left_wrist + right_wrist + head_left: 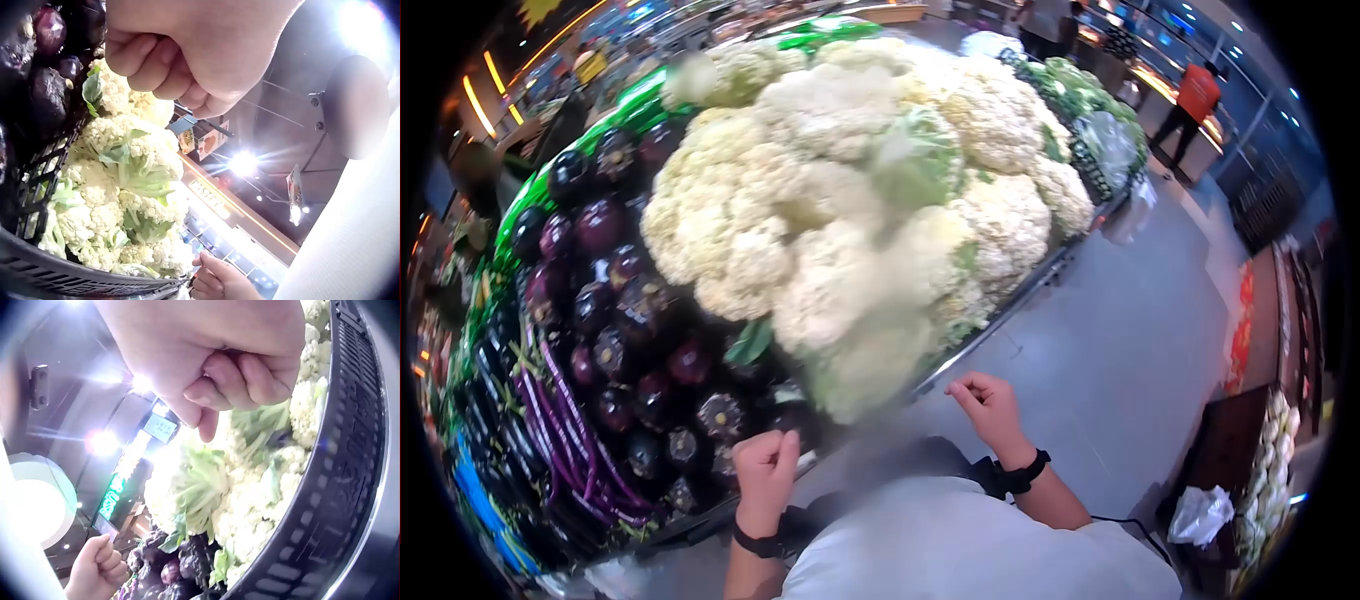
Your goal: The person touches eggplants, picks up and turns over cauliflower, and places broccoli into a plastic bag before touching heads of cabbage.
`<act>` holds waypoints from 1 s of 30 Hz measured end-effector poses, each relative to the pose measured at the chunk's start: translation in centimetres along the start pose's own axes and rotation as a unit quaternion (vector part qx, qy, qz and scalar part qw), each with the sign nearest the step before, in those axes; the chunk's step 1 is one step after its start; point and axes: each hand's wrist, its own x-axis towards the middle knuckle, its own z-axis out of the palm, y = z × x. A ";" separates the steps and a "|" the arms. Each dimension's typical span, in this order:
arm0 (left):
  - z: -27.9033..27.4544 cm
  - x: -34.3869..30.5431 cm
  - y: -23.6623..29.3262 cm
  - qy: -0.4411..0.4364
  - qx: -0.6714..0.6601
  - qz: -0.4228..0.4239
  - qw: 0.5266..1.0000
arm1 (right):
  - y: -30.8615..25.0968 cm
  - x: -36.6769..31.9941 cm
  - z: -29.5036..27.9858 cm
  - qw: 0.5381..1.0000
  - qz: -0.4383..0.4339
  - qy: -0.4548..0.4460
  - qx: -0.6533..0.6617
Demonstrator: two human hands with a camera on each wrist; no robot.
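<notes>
Low in the head view, the left hand (pixel 764 475) is curled into a fist beside the dark round eggplants (pixel 690 362), holding nothing. The right hand (pixel 992 412), also empty, has its fingers curled and its thumb near the index finger, just off the bin's edge by the cauliflower heads (pixel 735 215). In the left wrist view the left hand (pixel 194 50) shows folded fingers above pale cauliflower (pixel 94 206). Curled fingers of the right hand (pixel 231 362) appear in the right wrist view over leafy cauliflower (pixel 250 506).
A black slotted crate wall (pixel 312 519) borders the cauliflower. Long purple eggplants (pixel 565 420) lie at the left. Grey floor (pixel 1080 370) runs along the right, with a person in red (pixel 1197 97) farther back. A plastic bag (pixel 1200 515) lies at lower right.
</notes>
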 end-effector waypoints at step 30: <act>21.9 13.6 16.5 0.023 0.080 -0.152 0.985 | 5.6 22.6 -23.1 0.989 -0.063 -0.123 0.056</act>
